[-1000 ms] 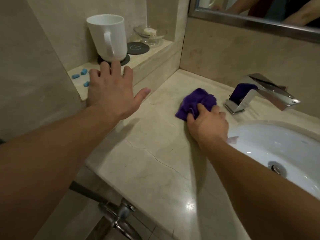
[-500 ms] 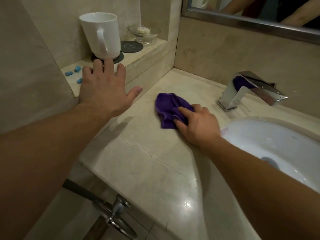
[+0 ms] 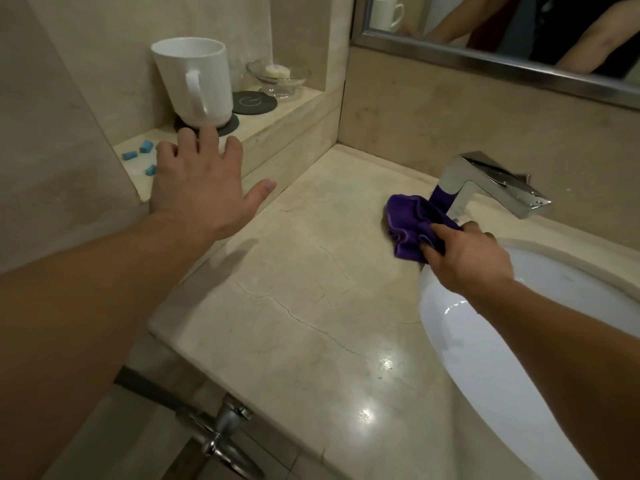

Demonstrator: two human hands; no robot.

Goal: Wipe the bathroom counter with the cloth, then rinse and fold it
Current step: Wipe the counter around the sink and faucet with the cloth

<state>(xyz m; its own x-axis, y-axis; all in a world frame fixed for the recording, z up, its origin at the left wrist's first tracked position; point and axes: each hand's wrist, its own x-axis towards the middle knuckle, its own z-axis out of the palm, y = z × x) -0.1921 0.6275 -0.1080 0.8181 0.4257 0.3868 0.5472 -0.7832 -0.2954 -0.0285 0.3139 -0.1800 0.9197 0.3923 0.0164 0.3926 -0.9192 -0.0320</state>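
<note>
A bunched purple cloth (image 3: 408, 225) lies on the beige marble counter (image 3: 311, 306), right at the foot of the chrome faucet (image 3: 485, 181). My right hand (image 3: 467, 256) grips the cloth's near side, fingers curled into the fabric, beside the rim of the white sink (image 3: 485, 358). My left hand (image 3: 201, 188) rests flat on the edge of the raised marble ledge (image 3: 277, 123), fingers spread, holding nothing. Part of the cloth is hidden under my right hand.
On the ledge stand a white mug (image 3: 194, 81) on a dark coaster, a second dark coaster (image 3: 254, 102), a glass soap dish (image 3: 277, 77) and small blue pieces (image 3: 145, 146). A mirror (image 3: 502, 32) hangs above. A metal valve (image 3: 221, 431) sits below the counter edge.
My right hand swept the cloth left across the counter, then back right to the faucet's base. My left hand stayed on the ledge.
</note>
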